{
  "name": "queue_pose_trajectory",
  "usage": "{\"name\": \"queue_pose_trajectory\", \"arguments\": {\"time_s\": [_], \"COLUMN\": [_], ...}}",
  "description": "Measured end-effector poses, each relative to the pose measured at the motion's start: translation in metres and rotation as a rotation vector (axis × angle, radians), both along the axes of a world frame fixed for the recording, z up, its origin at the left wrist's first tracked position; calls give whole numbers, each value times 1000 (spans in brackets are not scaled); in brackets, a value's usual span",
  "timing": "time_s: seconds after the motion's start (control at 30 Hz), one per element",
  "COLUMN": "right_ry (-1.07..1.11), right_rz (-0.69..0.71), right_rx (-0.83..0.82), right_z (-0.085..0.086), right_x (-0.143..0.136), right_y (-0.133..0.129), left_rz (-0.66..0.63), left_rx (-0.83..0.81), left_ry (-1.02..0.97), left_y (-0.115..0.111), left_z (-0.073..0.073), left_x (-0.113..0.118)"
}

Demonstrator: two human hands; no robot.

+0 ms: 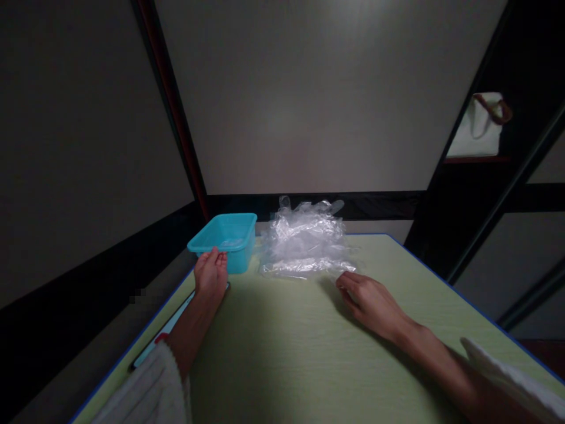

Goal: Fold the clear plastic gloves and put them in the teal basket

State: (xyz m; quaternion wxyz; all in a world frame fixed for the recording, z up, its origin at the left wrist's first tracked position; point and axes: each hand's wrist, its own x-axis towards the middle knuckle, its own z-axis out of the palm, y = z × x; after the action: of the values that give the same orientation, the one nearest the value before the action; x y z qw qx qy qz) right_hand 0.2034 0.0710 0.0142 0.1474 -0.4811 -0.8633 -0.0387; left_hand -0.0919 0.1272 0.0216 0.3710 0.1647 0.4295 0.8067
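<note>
A loose heap of thin, clear disposable plastic gloves lies at the far middle of the table, with finger shapes sticking up along its top. My right hand is at the heap's near right corner, its fingers curled together on the edge of the plastic. To the left stands a blue plastic basket, with a bit of something clear visible inside. My left hand is in front of the basket's near rim, fingers pinched together; anything between them is too small to make out.
A flat, dark-edged device, perhaps a phone or tablet, lies partly under my left forearm. The pale green table has a blue edge. Behind it are grey panels. A white bag sits on a shelf at the right.
</note>
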Motion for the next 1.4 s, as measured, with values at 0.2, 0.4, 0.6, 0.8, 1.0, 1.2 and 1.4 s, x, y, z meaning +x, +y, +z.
{"name": "queue_pose_trajectory", "arguments": {"time_s": [0.2,0.4,0.6,0.8,1.0,1.2,1.4], "right_ry": [-33,-58,-85,-95,-102,-100,-93], "right_rz": [19,29,50,69,80,101,106], "right_rx": [-11,-18,-36,-59,-77,-82,-117], "right_z": [2,2,-1,-1,-1,-2,-3], "right_x": [-2,-4,-6,-7,-8,-9,-12], "right_y": [-3,-4,-4,-5,-8,-9,-12], "left_rz": [14,-60,-427,-503,-536,-602,-710], "left_rx": [9,17,86,-102,-128,-90,-5], "left_ry": [159,609,1184,1777,1838,1834,1790], "left_y": [-4,-27,-44,-46,-46,-51,-62], "left_z": [-11,-29,-38,-36,-35,-36,-38], "left_x": [-3,36,81,74,72,73,73]}}
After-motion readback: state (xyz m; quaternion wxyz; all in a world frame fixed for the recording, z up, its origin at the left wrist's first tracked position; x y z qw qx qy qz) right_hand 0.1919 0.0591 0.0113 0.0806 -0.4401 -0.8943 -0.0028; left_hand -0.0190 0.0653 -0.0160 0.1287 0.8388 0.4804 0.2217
